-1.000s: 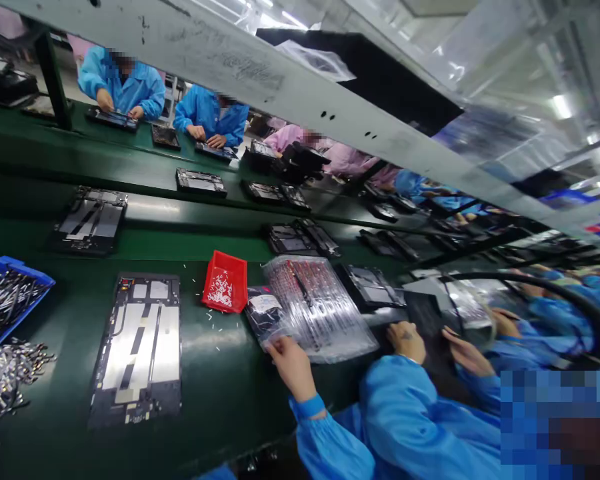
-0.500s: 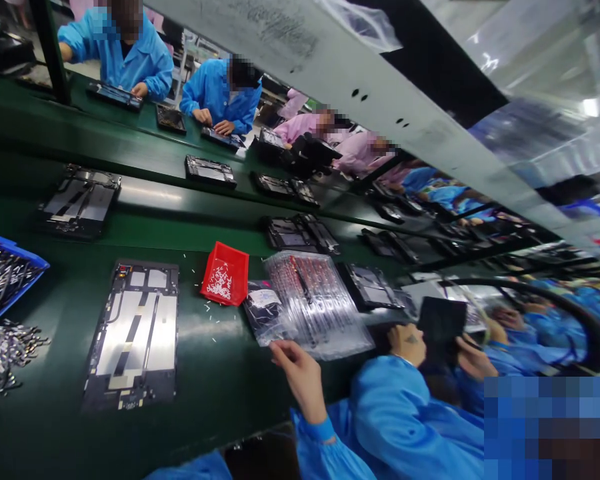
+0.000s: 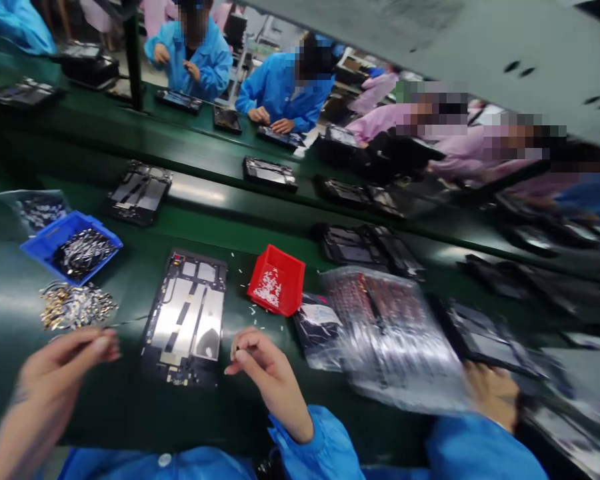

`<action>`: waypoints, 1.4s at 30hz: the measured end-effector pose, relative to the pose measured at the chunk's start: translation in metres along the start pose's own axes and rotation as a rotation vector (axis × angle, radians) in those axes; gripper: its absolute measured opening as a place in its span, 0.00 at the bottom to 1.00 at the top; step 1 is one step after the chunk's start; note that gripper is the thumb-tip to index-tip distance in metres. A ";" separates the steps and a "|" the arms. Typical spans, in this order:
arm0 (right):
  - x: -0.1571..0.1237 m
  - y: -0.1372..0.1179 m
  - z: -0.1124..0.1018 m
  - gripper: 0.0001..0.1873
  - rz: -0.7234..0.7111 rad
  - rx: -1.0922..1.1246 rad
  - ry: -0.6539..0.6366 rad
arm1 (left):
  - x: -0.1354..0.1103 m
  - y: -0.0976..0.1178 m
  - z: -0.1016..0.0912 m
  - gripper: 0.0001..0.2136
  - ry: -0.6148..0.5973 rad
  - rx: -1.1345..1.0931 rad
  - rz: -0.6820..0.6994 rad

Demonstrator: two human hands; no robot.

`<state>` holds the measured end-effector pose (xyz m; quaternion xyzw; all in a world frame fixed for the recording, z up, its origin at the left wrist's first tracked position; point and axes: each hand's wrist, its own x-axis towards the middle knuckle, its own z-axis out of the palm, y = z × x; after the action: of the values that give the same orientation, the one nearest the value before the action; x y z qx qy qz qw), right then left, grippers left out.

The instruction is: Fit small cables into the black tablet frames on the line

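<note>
An opened tablet (image 3: 213,303) lies face down on the green bench, its silver battery panels showing. To its left, my left hand (image 3: 65,373) is closed in a pinch. A thin dark strip (image 3: 130,323) sticks out from its fingertips toward the tablet's edge; its exact kind is unclear. At the tablet's lower right, my right hand (image 3: 270,373) pinches thumb to fingers, with a tiny dark thing at the tips that I cannot make out. Just beyond my left hand is a loose pile of small metallic-ended cables (image 3: 77,305), and behind that a blue bin (image 3: 36,248) holds more.
A red bin (image 3: 293,270) holds small white pieces, some scattered beside it. Plastic bags of parts (image 3: 405,353) lie to the right, near a co-worker's hand (image 3: 495,393). More opened tablets (image 3: 140,190) sit along the bench's back. Co-workers in blue (image 3: 290,87) sit opposite.
The view has swung left, bringing my left hand and the whole blue bin into sight. My right hand has left the plastic bag and come beside the tablet.
</note>
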<state>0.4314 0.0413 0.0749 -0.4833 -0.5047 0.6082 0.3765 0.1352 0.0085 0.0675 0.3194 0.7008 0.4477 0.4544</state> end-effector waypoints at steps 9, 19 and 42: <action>0.016 -0.020 0.013 0.09 -0.311 -0.666 -0.274 | -0.004 0.034 0.094 0.12 -0.630 -0.216 -0.133; 0.025 -0.020 0.011 0.11 -0.182 -0.634 -0.235 | -0.006 0.024 0.103 0.13 -0.614 -0.170 -0.085; 0.026 -0.015 0.015 0.07 -0.511 -0.878 -0.092 | -0.001 0.026 0.108 0.06 -0.548 -0.114 -0.015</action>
<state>0.4095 0.0651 0.0846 -0.4297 -0.8309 0.2479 0.2519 0.2360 0.0544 0.0720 0.3973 0.5276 0.3800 0.6476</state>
